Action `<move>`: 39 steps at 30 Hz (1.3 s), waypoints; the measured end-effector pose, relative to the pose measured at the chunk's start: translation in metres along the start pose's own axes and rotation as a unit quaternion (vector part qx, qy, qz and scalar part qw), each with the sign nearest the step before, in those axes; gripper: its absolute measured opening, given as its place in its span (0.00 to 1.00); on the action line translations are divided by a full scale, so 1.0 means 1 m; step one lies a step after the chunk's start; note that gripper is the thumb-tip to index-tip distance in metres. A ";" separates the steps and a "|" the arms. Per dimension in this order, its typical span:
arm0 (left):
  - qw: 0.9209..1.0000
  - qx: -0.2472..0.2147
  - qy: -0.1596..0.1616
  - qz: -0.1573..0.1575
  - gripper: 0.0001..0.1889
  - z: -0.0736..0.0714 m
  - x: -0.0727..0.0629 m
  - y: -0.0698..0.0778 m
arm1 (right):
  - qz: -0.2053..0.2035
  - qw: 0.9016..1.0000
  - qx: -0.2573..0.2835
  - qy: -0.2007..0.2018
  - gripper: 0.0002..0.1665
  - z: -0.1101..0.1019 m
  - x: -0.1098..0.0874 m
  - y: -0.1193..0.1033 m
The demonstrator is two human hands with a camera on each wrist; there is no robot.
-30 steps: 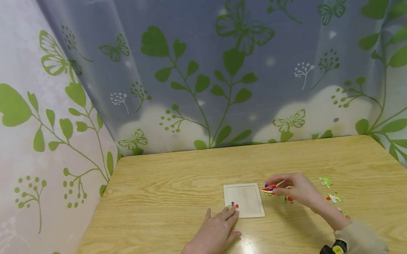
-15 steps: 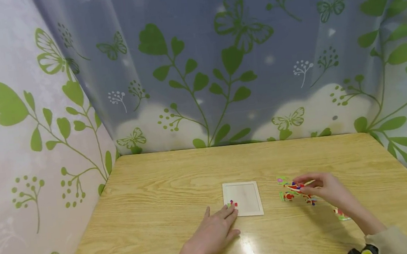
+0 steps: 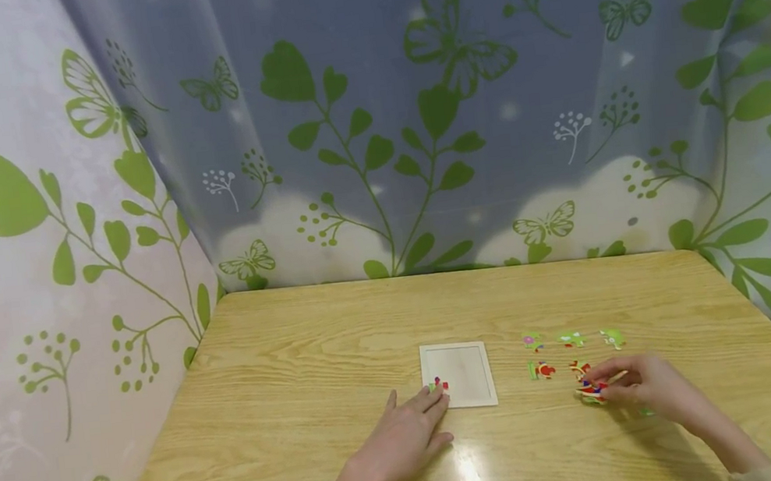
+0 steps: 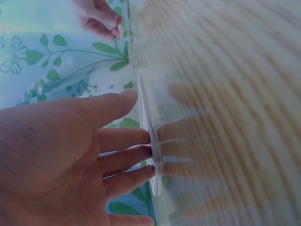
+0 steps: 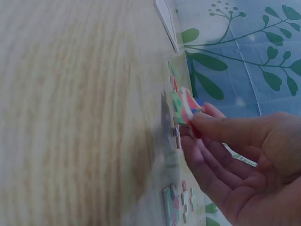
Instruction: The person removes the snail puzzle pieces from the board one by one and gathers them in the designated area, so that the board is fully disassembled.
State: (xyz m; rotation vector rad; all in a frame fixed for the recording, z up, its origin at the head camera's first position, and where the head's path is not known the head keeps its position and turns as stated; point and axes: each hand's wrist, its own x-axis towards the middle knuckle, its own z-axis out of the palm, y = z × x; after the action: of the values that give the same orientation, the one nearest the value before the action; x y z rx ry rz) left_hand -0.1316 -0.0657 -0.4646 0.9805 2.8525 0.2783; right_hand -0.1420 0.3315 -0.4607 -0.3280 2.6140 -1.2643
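My left hand (image 3: 403,446) lies with fingers straight at the near left corner of a white square puzzle tray (image 3: 489,372). Its fingertips touch a small red and green puzzle piece (image 3: 444,385) in that corner, partly covering it. In the left wrist view the fingertips (image 4: 146,153) meet the tray's edge. To the right, my right hand (image 3: 655,392) pinches a red, blue and white puzzle piece (image 3: 591,390) between thumb and fingers. The right wrist view has this held piece (image 5: 188,107) tilted, close over the table.
Loose puzzle pieces lie in rows right of the tray, among them a green one (image 3: 612,338), a green and white one (image 3: 570,339) and a red one (image 3: 544,370). Patterned curtains stand behind the wooden table (image 3: 311,334) and at its sides.
My right hand has carried the pinched puzzle piece away from the tray, rightward and nearer to me, past the loose pieces. The left hand has stayed on the tray's corner.
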 end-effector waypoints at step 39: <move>0.999 0.003 0.044 0.019 0.27 0.005 0.004 -0.005 | -0.011 0.999 -0.010 0.044 0.20 0.014 0.011 -0.017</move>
State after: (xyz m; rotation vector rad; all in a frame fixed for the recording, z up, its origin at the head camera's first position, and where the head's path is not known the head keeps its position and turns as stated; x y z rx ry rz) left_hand -0.1366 -0.0666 -0.4704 1.0493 2.9180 0.3235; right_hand -0.1471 0.3076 -0.4570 -0.3117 2.7042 -1.2887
